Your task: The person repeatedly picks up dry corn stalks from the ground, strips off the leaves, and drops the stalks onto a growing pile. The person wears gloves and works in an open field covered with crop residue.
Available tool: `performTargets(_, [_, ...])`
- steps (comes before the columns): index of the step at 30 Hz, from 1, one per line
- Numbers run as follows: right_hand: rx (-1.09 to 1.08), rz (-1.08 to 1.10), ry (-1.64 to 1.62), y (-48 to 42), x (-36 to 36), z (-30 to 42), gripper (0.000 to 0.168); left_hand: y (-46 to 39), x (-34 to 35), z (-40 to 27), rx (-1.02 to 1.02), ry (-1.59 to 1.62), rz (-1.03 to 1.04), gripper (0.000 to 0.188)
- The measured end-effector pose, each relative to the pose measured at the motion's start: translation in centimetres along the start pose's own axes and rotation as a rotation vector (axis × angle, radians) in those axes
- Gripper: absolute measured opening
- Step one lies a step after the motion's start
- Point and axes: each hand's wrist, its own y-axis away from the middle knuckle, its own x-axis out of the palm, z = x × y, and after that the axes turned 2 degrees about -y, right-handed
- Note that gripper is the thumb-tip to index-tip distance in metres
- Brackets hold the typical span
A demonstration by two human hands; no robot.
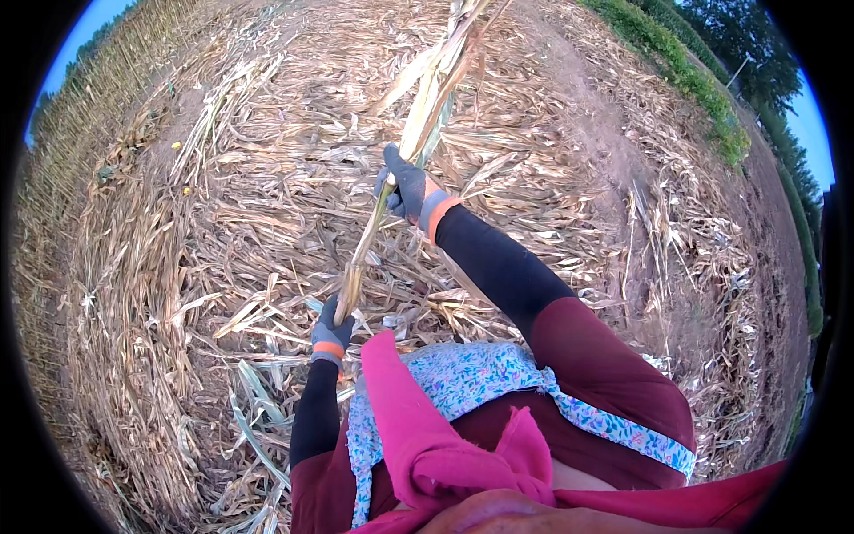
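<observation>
A dry corn stalk (pixel 366 243) with pale leaves runs slantwise in front of me, from low near my body to the top of the view. My right hand (pixel 409 187), in a grey glove with an orange cuff, is closed around its middle, just below the long dry leaves (pixel 434 87). My left hand (pixel 332 332), gloved alike, grips the stalk's lower end near my floral apron (pixel 460 374). The fingers of both hands are partly hidden by the gloves' backs and the stalk.
Flattened dry corn stalks and leaves (pixel 300 173) cover the ground. Standing dry stalks (pixel 87 127) line the left side. Green plants (pixel 694 87) grow at the upper right beside bare soil (pixel 777 267). Small yellow things (pixel 176 145) lie at the left.
</observation>
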Motion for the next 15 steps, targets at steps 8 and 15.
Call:
performTargets(8, [-0.179, 0.380, -0.063, 1.4, -2.2, 2.6, 0.037, 2.4, -5.1, -1.1, -0.174, 0.263, 0.327, 0.029])
performTargets(15, [-0.269, 0.123, -0.223, 0.3, -3.3, 4.7, 0.031, 5.9, -7.4, -4.1, -0.096, 0.091, 0.312, 0.029])
